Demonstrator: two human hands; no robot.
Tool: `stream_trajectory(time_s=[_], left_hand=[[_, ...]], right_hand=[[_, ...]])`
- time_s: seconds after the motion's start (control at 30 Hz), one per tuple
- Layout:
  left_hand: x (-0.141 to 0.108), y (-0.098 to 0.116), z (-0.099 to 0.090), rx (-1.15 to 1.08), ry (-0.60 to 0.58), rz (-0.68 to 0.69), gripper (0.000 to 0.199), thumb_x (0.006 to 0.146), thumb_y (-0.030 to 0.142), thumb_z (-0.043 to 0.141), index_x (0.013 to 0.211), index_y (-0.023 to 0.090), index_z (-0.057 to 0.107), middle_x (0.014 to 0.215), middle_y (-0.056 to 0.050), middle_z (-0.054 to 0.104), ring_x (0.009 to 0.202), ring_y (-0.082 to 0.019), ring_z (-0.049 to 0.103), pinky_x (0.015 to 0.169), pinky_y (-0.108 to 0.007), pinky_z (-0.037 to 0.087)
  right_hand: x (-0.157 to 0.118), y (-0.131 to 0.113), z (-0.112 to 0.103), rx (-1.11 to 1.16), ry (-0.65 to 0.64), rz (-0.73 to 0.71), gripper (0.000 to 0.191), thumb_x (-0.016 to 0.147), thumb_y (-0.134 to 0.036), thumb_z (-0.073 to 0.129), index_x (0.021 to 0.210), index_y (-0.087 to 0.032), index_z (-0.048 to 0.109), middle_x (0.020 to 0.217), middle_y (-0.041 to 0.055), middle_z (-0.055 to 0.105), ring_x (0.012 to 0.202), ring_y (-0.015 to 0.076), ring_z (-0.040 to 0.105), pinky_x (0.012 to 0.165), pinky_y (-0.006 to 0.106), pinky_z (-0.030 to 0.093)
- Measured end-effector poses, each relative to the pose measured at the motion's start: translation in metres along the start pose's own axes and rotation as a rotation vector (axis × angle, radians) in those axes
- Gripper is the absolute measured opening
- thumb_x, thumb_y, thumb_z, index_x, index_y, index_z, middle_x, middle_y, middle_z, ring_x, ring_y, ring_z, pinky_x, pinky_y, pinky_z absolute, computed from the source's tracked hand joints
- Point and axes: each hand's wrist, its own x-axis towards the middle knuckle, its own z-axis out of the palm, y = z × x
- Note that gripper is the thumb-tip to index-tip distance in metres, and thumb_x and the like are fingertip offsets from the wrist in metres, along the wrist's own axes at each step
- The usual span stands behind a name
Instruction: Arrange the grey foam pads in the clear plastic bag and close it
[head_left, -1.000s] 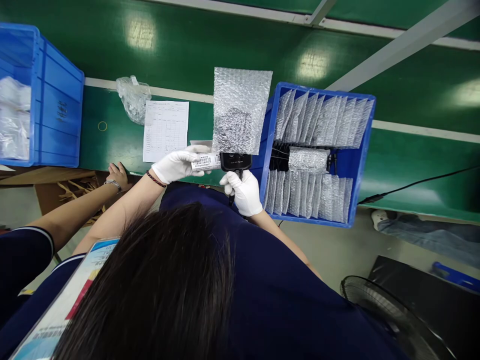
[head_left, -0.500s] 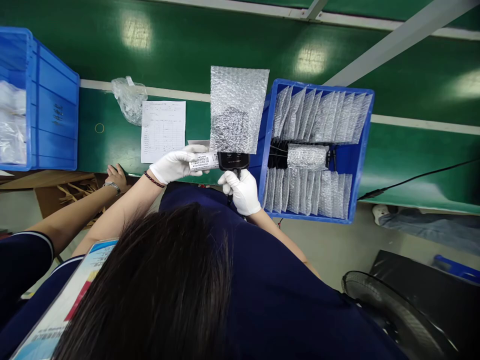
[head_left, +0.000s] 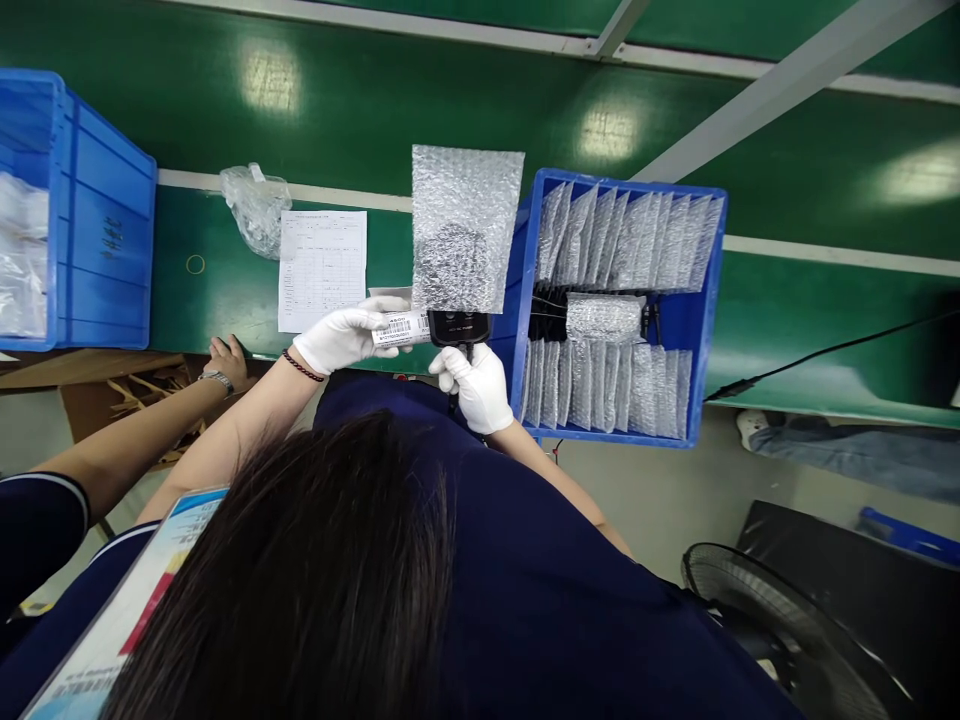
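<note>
White gloves cover both my hands. My left hand (head_left: 346, 332) is closed on a white barcode label sheet (head_left: 396, 329), its fingers above and below the paper. Beside the label is a black power adapter (head_left: 460, 328), whose printed end sticks out of a clear bubble-wrap bag (head_left: 468, 215); the rest shows dark through the bubbles. My right hand (head_left: 476, 385) pinches the adapter's cable just below that end. Whether my left fingers also touch the adapter or the bag is hidden behind the label.
Right of the bag, a blue crate (head_left: 709, 300) holds rows of bubble-wrapped packets. A printed form (head_left: 322, 270), crumpled plastic bag (head_left: 257, 212) and rubber band (head_left: 195, 264) lie on the green bench. Another blue crate (head_left: 105, 220) stands left, near another person's hand (head_left: 227, 364).
The whole view has shifted slightly. Both hands keep their hold on the label and the cable, and the adapter still pokes out of the bag by about the same amount.
</note>
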Motion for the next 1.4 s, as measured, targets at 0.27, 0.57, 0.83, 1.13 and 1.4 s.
stream_trajectory(time_s=[0.27, 0.57, 0.83, 1.13, 1.4], left_hand=[[-0.0027, 0.0011, -0.0012, 0.005, 0.014, -0.017, 0.04, 0.077, 0.01, 0.067, 0.117, 0.011, 0.062, 0.11, -0.015, 0.075, 0.094, -0.031, 0.077, 0.074, -0.033, 0.064], [-0.0029, 0.0006, -0.0011, -0.003, 0.046, -0.026, 0.041, 0.078, 0.01, 0.067, 0.119, 0.012, 0.061, 0.111, -0.014, 0.075, 0.096, -0.031, 0.076, 0.074, -0.034, 0.064], [-0.001, 0.0, -0.002, -0.004, 0.049, -0.018, 0.04, 0.077, 0.01, 0.069, 0.117, 0.012, 0.063, 0.111, -0.014, 0.075, 0.095, -0.031, 0.076, 0.074, -0.034, 0.064], [-0.0016, 0.0005, -0.0023, 0.011, 0.056, -0.025, 0.04, 0.078, 0.01, 0.067, 0.118, 0.012, 0.063, 0.111, -0.015, 0.075, 0.096, -0.032, 0.076, 0.073, -0.034, 0.064], [-0.004, 0.0005, -0.0015, 0.01, 0.056, -0.02, 0.042, 0.076, 0.011, 0.07, 0.117, 0.011, 0.062, 0.11, -0.015, 0.075, 0.096, -0.032, 0.076, 0.072, -0.033, 0.065]], right_hand=[[0.0012, 0.0016, 0.0013, 0.023, -0.007, 0.002, 0.041, 0.086, -0.058, 0.064, 0.075, -0.018, 0.062, 0.054, -0.0017, 0.056, 0.047, 0.0082, 0.046, 0.045, 0.022, 0.034], [0.0013, 0.0007, 0.0017, 0.025, 0.002, -0.006, 0.041, 0.086, -0.057, 0.063, 0.075, -0.018, 0.063, 0.057, -0.0006, 0.059, 0.047, 0.0076, 0.045, 0.045, 0.022, 0.035], [0.0003, 0.0015, 0.0013, -0.016, 0.005, -0.001, 0.043, 0.087, -0.06, 0.06, 0.076, -0.018, 0.063, 0.057, -0.0005, 0.059, 0.048, 0.0079, 0.044, 0.046, 0.023, 0.036], [0.0004, 0.0006, 0.0013, -0.029, -0.001, 0.004, 0.045, 0.087, -0.063, 0.06, 0.078, -0.019, 0.062, 0.056, -0.002, 0.056, 0.048, 0.008, 0.045, 0.047, 0.023, 0.036], [-0.0006, 0.0004, 0.0029, 0.026, -0.01, 0.008, 0.041, 0.085, -0.058, 0.063, 0.075, -0.018, 0.063, 0.053, -0.0019, 0.055, 0.047, 0.008, 0.044, 0.046, 0.022, 0.034]])
